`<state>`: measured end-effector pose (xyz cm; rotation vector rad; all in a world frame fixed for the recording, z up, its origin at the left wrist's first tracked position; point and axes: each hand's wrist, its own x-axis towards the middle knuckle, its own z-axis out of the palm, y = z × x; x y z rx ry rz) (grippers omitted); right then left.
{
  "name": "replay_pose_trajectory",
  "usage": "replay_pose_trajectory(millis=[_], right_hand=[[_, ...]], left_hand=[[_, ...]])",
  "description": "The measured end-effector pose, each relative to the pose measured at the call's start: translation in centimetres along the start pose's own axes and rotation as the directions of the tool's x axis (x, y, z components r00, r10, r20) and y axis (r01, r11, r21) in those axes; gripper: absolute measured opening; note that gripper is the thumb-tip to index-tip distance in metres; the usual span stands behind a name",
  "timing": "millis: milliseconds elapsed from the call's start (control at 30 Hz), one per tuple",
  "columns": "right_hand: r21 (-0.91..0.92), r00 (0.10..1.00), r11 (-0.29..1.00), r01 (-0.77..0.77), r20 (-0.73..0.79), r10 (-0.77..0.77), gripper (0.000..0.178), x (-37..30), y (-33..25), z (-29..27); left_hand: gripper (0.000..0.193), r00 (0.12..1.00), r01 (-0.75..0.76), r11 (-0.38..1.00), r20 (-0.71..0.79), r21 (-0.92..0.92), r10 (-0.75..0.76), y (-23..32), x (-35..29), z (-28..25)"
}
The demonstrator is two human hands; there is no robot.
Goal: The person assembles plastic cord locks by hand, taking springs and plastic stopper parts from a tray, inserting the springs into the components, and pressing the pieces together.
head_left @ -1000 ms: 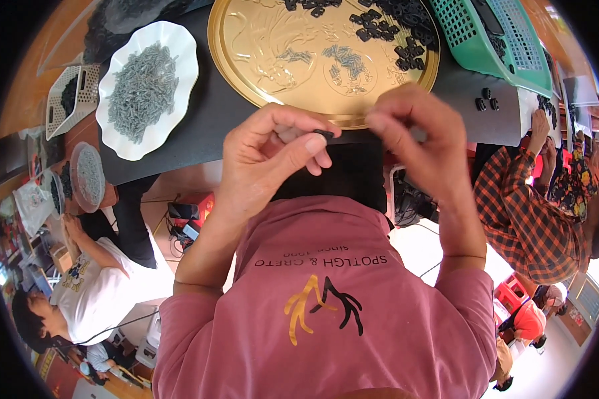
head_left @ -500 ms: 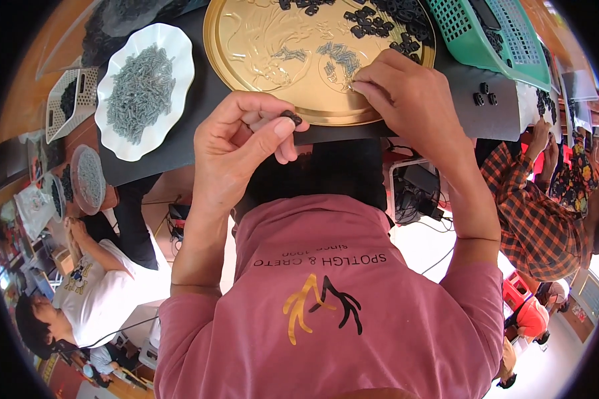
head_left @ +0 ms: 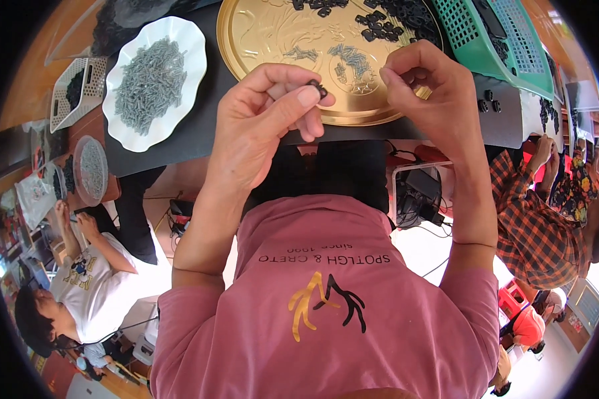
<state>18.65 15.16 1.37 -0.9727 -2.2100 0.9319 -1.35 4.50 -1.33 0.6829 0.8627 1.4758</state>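
Note:
My left hand [head_left: 249, 126] is closed, pinching a small black plastic part [head_left: 319, 89] between thumb and fingers above the tray's near edge. To its right, my right hand [head_left: 436, 93] is raised over the right side of the round gold tray [head_left: 246, 56]. Its thumb and forefinger are curled toward each other, and whatever they hold is too small to make out. Small grey screw-like pieces [head_left: 353, 61] lie loose on the tray between the two hands. Farther back on it are piles of black plastic parts [head_left: 379, 28].
A white scalloped dish [head_left: 197, 53] heaped with grey screw-like pieces [head_left: 150, 86] stands at left. A green basket [head_left: 460, 36] sits at right, near three loose black parts [head_left: 490, 102]. Other people work on both sides, one in a checked shirt [head_left: 539, 226].
My right hand has lifted off the grey pieces on the tray and moved right and up. My left hand has risen slightly to the right, still pinching the black part.

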Motion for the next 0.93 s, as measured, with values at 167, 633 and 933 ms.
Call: replay_pose_trajectory(millis=[167, 633, 933], right_hand=[[0.575, 0.996, 0.818, -0.002, -0.076, 0.056, 0.009, 0.0, -1.0, 1.8], [0.805, 0.982, 0.568, -0.171, 0.096, 0.16, 0.016, -0.1, -0.3, 2.4], [0.632, 0.977, 0.763, -0.134, -0.046, 0.21, 0.022, -0.1, -1.9, 2.6]], left_hand=[[0.017, 0.999, 0.036, 0.999, -0.007, 0.0, -0.036, 0.0, 0.5, 0.9], [0.018, 1.0, -0.01, 1.0, 0.006, 0.024, 0.01, -0.2, 1.1, 1.5], [0.021, 0.999, -0.032, 0.999, 0.034, 0.031, 0.031, 0.0, 1.4, 2.1]])
